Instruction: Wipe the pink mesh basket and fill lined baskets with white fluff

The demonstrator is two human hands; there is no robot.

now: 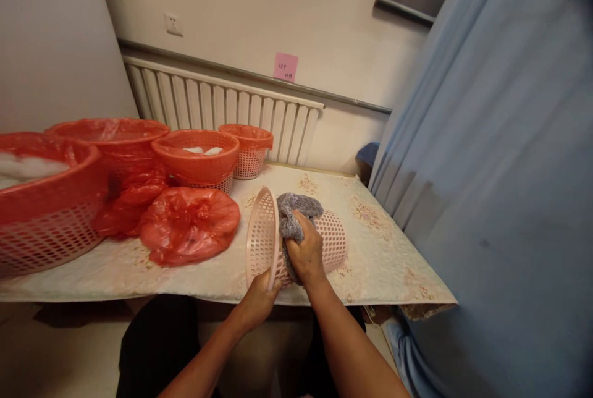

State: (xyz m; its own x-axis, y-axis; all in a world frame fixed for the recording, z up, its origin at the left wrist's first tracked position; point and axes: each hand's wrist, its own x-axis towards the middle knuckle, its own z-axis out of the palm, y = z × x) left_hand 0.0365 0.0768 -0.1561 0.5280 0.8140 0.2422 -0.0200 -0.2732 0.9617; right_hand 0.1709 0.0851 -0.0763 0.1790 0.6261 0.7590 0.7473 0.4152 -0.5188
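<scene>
A pale pink perforated plastic basket point(334, 240) lies on its side on the table, its round mouth facing left. My left hand point(257, 300) grips the near lower part of its rim, the thumb on the edge. In my right hand point(306, 252) is a bunched grey cloth point(293, 212), pressed against the outside of the basket just behind the rim. Part of the cloth hangs down the basket's near side, and my right hand hides some of it.
A knotted red plastic bag point(191, 225) lies left of the basket. Several baskets lined with red bags stand farther left, including a large one point(50, 234) and a small one point(250, 163). A patterned cloth covers the table point(389, 262). A blue curtain point(486, 157) hangs at the right.
</scene>
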